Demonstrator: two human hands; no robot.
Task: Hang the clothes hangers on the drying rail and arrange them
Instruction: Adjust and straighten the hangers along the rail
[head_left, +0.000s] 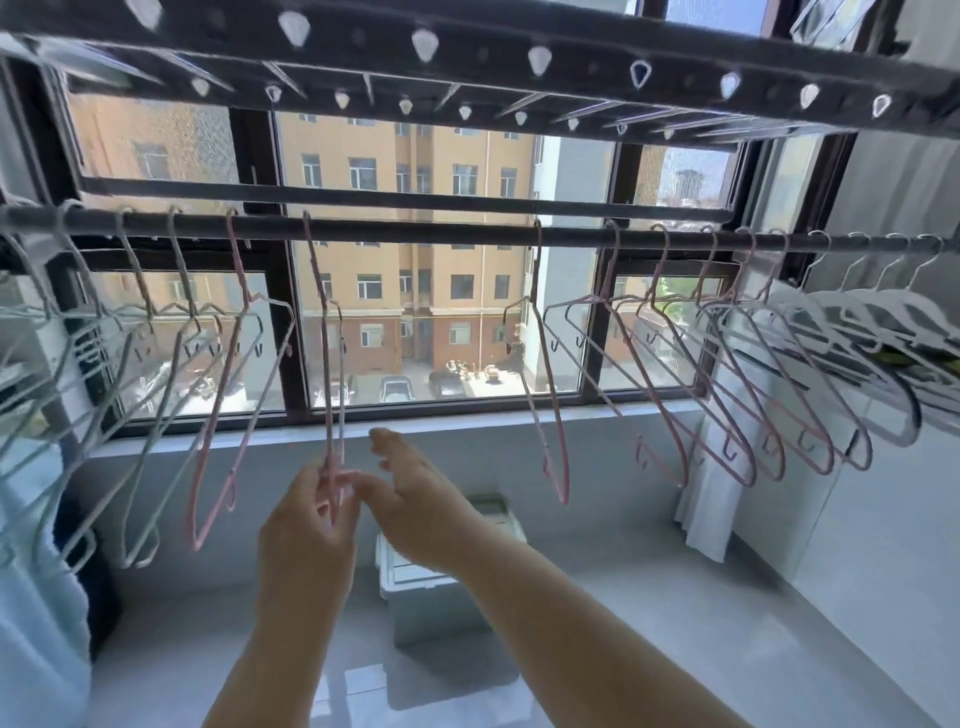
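Note:
A dark drying rail (441, 231) runs across the window. Several wire hangers hang from it: pale ones at the left (135, 364), pink ones at the right (727, 374), white ones at the far right (852, 322). One pink hanger (324, 332) hangs edge-on near the middle, its hook over the rail. My left hand (306, 525) pinches its bottom end. My right hand (410, 493) is beside it with fingers straight, its thumb near the same end. Another pink hanger (548, 395) hangs alone right of centre.
A second rail with teardrop holes (467, 47) spans overhead. A white lidded box (441, 587) stands on the grey floor below my hands. Pale cloth (36, 597) hangs at the left, a white curtain (706, 509) at the right. The window sill (467, 421) runs behind.

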